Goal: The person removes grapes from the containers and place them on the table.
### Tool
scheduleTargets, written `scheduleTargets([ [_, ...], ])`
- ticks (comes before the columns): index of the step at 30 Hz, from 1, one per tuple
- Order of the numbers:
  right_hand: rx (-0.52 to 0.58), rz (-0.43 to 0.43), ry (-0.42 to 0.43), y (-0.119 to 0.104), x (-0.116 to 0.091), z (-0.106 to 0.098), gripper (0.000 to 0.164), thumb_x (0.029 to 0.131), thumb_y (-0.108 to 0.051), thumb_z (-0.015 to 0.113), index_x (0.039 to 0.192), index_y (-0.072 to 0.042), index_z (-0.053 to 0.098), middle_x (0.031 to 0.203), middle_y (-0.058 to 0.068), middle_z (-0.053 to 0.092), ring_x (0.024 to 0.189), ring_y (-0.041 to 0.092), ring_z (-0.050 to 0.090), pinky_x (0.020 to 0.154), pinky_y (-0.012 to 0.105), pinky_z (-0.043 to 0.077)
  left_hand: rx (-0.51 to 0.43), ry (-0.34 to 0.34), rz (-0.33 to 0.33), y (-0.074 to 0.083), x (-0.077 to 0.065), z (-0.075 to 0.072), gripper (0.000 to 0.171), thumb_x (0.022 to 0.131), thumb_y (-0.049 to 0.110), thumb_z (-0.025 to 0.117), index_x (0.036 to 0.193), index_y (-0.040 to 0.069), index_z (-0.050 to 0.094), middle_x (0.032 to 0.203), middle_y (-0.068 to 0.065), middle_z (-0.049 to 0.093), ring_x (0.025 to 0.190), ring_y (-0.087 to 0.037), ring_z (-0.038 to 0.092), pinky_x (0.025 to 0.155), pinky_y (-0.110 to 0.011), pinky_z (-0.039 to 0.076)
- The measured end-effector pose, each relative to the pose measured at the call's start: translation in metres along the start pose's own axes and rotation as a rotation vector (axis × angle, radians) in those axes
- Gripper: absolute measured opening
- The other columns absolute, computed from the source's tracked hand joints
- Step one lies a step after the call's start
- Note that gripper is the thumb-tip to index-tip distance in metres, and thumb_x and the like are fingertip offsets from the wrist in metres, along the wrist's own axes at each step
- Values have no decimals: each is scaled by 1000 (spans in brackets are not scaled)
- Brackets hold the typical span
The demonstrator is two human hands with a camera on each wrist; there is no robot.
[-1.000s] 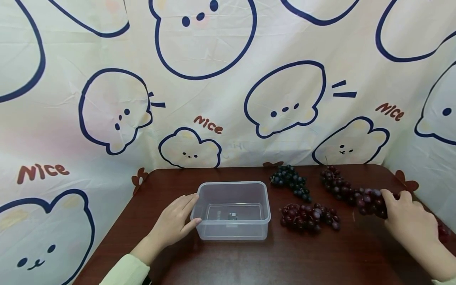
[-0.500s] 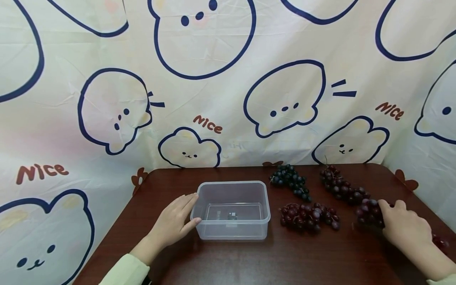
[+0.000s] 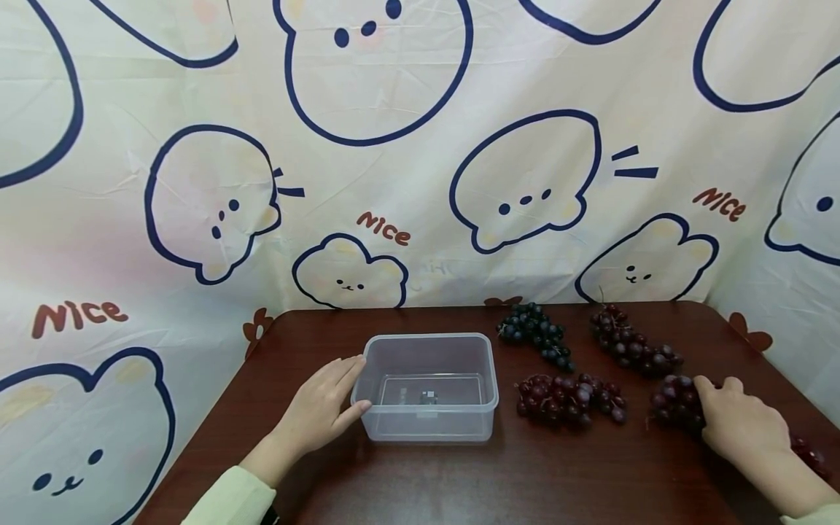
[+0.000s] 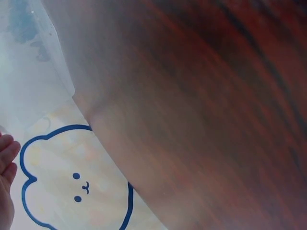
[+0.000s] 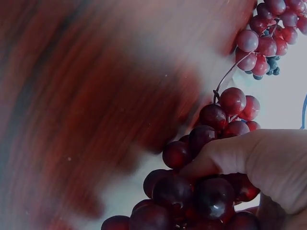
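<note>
My right hand [image 3: 744,423] grips a bunch of dark red grapes [image 3: 676,402] at the right side of the table. In the right wrist view the thumb presses in among the red grapes [image 5: 175,191], and the other fingers are mostly hidden. A clear plastic container [image 3: 429,426] stands upright, with no lid on it, left of the grapes. My left hand [image 3: 321,408] rests at its left wall, fingertips at the rim and fingers fairly straight. In the left wrist view only the fingers [image 4: 7,158] show at the left edge, close to the container's cloudy wall [image 4: 33,62].
Another red bunch [image 3: 567,399] lies just right of the container. Behind it are a dark blue-green bunch [image 3: 534,332] and a long dark red bunch [image 3: 633,346]. More red grapes [image 3: 807,456] show beyond my right wrist. A printed cloth [image 3: 420,182] hangs behind the brown table [image 3: 459,481].
My right hand has moved nearer the front with the bunch of red grapes, away from the long bunch behind. My left hand and the container have stayed in place.
</note>
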State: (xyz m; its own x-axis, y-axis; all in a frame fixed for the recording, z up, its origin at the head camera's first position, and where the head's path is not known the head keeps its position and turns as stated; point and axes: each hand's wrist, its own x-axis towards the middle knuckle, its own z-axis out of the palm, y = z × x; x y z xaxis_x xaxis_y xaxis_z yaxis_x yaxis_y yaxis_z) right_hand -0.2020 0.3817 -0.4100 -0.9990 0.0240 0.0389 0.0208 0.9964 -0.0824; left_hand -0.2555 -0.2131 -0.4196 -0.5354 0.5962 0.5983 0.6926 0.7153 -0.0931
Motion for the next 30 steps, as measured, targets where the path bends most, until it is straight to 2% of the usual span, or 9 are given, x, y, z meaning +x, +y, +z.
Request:
scheduleTargets([
  [7,2,-5,-8,1,0,3,53,74,0,70,116,12,41,83,32,41,48,28,44,39,41,37,2,0,13,-1,0,1,69,100,53,42,130,-7,57,129,-20,59,118,-32,56,101,-49,43],
  [13,-10,-11,-14,2,0,5,57,74,-3,72,118,13,39,83,31,41,50,28,45,40,42,38,8,9,10,-1,-1,2,75,101,58,31,129,-7,57,128,-19,59,117,-32,56,100,-49,43],
  [20,-36,-12,-51,3,1,4,70,72,-10,78,126,13,39,92,32,46,58,32,49,43,45,41,11,5,11,-1,-2,2,73,101,57,35,129,-7,58,128,-19,59,117,-32,57,100,-49,44],
  [30,-81,-46,-12,7,1,6,90,64,-27,89,129,11,40,103,38,48,73,46,53,49,54,45,18,16,24,-2,1,2,77,101,59,29,128,-7,58,127,-20,60,116,-32,57,100,-49,44],
])
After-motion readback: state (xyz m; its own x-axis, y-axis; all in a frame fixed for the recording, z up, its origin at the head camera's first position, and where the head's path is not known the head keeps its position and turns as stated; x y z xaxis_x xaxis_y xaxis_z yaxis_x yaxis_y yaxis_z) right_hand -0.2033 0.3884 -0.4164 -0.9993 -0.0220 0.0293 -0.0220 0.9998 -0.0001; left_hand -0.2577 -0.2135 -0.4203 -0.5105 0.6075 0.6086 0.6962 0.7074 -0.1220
